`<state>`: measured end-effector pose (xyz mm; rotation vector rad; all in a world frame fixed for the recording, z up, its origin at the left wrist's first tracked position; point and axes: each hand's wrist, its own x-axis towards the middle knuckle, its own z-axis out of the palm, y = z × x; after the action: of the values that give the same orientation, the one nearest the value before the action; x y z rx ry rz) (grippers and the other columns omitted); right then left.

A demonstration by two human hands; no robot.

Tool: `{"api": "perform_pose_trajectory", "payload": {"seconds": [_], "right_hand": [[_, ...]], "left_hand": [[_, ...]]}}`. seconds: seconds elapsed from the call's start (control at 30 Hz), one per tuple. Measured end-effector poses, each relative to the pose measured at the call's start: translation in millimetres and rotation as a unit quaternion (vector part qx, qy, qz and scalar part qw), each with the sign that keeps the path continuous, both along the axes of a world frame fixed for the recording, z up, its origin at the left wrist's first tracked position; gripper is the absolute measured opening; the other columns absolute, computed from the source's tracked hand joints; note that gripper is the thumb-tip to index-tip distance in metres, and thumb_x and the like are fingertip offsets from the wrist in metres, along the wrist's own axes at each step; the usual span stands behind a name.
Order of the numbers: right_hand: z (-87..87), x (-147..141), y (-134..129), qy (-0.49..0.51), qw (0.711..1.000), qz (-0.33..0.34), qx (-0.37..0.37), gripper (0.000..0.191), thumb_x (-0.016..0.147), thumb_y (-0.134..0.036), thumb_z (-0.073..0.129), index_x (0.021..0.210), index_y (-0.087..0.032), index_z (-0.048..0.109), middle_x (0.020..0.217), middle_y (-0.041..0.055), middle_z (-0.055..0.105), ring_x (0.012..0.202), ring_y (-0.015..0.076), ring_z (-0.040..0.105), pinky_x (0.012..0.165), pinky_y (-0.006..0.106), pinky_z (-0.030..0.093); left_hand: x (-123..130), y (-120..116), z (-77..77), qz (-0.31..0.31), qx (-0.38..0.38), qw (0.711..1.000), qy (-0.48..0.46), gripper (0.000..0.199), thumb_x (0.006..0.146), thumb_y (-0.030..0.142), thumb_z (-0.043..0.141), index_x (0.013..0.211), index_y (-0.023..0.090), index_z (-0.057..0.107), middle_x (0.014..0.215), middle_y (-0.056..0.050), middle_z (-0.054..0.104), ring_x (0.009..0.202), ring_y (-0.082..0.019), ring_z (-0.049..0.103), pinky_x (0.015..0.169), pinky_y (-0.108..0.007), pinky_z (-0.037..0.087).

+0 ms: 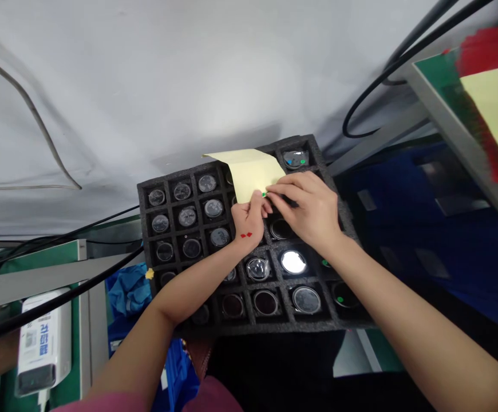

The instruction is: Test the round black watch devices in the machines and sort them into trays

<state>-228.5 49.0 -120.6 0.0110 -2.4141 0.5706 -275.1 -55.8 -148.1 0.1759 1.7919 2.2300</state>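
My left hand [249, 223] pinches the lower edge of a pale yellow paper sheet [251, 171], whose far end curls up. At that edge sits a small green dot sticker [264, 194], where the thumb and finger of my right hand [311, 206] meet. Whether the dot is on the paper or lifted off it, I cannot tell. Two red diamond stickers [246, 235] are on the back of my left hand. Below both hands lies a black foam tray [249, 330] with round, glassy discs [306, 300] in its compartments. Green dots mark some discs at the right.
A white wall [180, 74] rises behind the tray. Black cables [360, 109] hang at both sides. At left a white device [45, 337] rests on a green shelf, near a crumpled blue bag [129, 289]. Blue bins [442, 229] stand at right under a green shelf.
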Motion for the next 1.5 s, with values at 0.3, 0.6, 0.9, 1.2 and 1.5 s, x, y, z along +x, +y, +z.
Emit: {"api": "perform_pose_trajectory", "payload": {"seconds": [0.3, 0.6, 0.9, 1.2, 1.5], "right_hand": [[5.2, 1, 1, -0.070, 0.995, -0.013, 0.063, 0.019, 0.095, -0.022, 0.054, 0.085, -0.020, 0.070, 0.092, 0.0059, 0.074, 0.078, 0.0205, 0.061, 0.067, 0.034, 0.042], [1.7, 3, -1, -0.075, 0.997, -0.013, 0.020, 0.019, 0.097, -0.022, 0.050, 0.090, -0.020, 0.068, 0.094, 0.0077, 0.074, 0.085, 0.0203, 0.065, 0.073, 0.034, 0.045], [11.7, 16, 2, -0.089, 0.995, -0.025, -0.041, 0.019, 0.094, -0.026, 0.052, 0.083, -0.022, 0.068, 0.092, 0.0071, 0.071, 0.080, 0.0204, 0.063, 0.069, 0.034, 0.047], [0.3, 47, 9, -0.349, 0.903, 0.092, -0.235, 0.018, 0.084, -0.027, 0.052, 0.070, -0.021, 0.062, 0.067, 0.0014, 0.063, 0.056, 0.0157, 0.057, 0.055, 0.028, 0.042], [-0.8, 37, 1, -0.384, 0.896, 0.009, -0.225, 0.013, 0.073, -0.014, 0.056, 0.062, -0.021, 0.059, 0.059, -0.0006, 0.060, 0.054, 0.0158, 0.056, 0.056, 0.028, 0.040]], "left_hand": [[-1, -3, 8.1, -0.047, -0.023, 0.998, -0.030, 0.075, 0.087, 0.071, 0.040, 0.035, 0.019, 0.050, 0.035, -0.001, 0.048, 0.035, -0.007, 0.037, 0.042, -0.026, 0.029], [-1, -3, 11.1, -0.039, -0.030, 0.998, -0.033, 0.076, 0.086, 0.073, 0.040, 0.033, 0.019, 0.049, 0.034, -0.001, 0.047, 0.035, -0.007, 0.037, 0.042, -0.026, 0.028], [-2, -1, 5.4, -0.004, -0.022, 0.999, -0.022, 0.071, 0.093, 0.062, 0.038, 0.040, 0.018, 0.052, 0.044, 0.000, 0.053, 0.039, -0.007, 0.039, 0.049, -0.026, 0.035], [-3, 1, 8.1, 0.008, -0.029, 0.998, -0.049, 0.072, 0.091, 0.066, 0.040, 0.038, 0.019, 0.049, 0.044, 0.000, 0.052, 0.039, -0.006, 0.038, 0.051, -0.027, 0.035], [-3, 3, 6.7, 0.011, -0.031, 0.998, -0.046, 0.069, 0.090, 0.065, 0.043, 0.040, 0.018, 0.053, 0.043, 0.001, 0.052, 0.039, -0.006, 0.039, 0.049, -0.026, 0.035]]}}
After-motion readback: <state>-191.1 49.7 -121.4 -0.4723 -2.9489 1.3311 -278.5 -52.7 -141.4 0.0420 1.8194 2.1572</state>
